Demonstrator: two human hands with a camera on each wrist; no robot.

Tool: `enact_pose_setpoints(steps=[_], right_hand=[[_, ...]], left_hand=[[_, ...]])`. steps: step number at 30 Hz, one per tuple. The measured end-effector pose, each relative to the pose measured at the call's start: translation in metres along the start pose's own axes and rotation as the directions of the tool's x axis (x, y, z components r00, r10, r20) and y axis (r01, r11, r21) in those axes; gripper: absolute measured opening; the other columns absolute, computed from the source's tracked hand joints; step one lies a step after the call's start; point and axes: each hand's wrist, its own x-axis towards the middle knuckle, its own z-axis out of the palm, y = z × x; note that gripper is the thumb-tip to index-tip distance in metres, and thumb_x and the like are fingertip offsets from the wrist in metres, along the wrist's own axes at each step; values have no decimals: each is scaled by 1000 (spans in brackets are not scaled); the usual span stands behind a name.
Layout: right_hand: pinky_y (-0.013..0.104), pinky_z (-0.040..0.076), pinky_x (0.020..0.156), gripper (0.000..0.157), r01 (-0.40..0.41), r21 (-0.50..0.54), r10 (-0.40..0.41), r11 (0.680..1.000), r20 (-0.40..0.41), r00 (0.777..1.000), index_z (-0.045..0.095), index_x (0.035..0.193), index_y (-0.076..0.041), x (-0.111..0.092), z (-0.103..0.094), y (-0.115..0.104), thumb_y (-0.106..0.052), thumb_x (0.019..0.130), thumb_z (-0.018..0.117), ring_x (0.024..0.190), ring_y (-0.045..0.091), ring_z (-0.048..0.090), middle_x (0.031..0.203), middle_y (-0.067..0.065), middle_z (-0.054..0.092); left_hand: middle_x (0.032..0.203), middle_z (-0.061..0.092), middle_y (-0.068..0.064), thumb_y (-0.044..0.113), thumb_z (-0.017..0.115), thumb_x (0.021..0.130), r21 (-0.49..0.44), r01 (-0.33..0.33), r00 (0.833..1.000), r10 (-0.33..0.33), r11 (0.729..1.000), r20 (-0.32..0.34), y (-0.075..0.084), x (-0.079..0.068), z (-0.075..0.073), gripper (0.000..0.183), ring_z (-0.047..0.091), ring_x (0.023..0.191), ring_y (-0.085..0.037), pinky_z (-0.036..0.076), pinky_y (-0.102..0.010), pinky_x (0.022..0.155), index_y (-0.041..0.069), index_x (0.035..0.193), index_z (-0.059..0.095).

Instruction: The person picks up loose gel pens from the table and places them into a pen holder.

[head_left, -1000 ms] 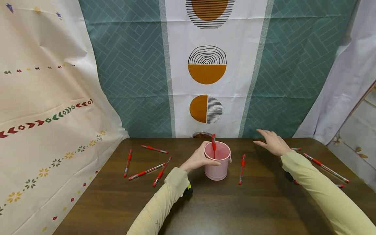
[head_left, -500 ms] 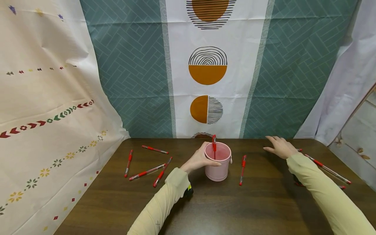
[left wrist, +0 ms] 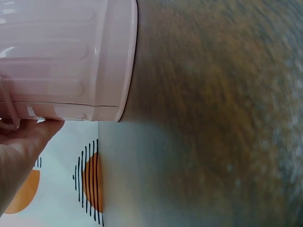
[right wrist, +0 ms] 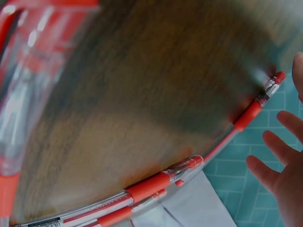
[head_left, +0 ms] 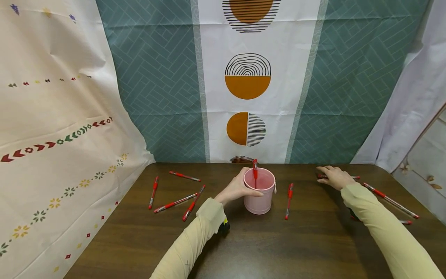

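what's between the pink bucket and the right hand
In the head view, one red pen lies on the table between the bucket and the right hand; another pen is partly hidden by it.

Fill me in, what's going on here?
A person's left grip holds a pink bucket on the table, one red pen sticking up inside it. The right grip is open over another red pen by the far edge; I can't tell if they touch. More red pens lie to either side of the bucket.
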Motion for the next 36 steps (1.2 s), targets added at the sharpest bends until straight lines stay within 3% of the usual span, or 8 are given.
enact_pose_setpoints(steps=[8,16,25,33,36], right_hand=[[56,43,66,49,16,1,-16,1000,2,1000,45,122,9,-5,3,3,-16,84,64,95,51,47,114,34,46],[57,43,67,49,27,-15,-27,1000,5,1000,44,123,9,4,5,1,-11,82,64,100,51,46,117,36,44],[50,45,70,43,31,-29,-30,999,46,998,47,121,10,5,14,3,-7,84,61,95,46,52,112,33,49],[50,45,71,29,42,-80,-38,996,45,998,56,111,9,7,17,1,0,83,58,91,43,55,103,27,57],[49,47,63,25,51,-120,-46,991,44,998,60,106,5,8,14,-2,6,82,55,83,39,58,96,23,61]], left_hand=[[111,50,9,31,82,63,8,8,1000,-8,1000,3,2,0,2,73,49,99,-8,41,-30,83,23,121,39],[110,51,8,32,82,63,17,-5,1000,5,1000,-10,4,-1,-3,73,49,99,-10,41,-33,83,22,121,39],[112,53,4,27,84,62,8,-16,1000,17,1000,-4,-2,1,-1,74,51,100,-12,39,-32,86,20,122,41],[116,52,-11,19,81,66,-6,-26,999,26,1000,23,31,-14,-4,73,50,104,-23,39,-31,85,5,124,39],[116,52,-8,20,81,66,-14,-22,1000,22,1000,20,23,-10,-3,73,50,103,-22,39,-31,85,7,124,39]])
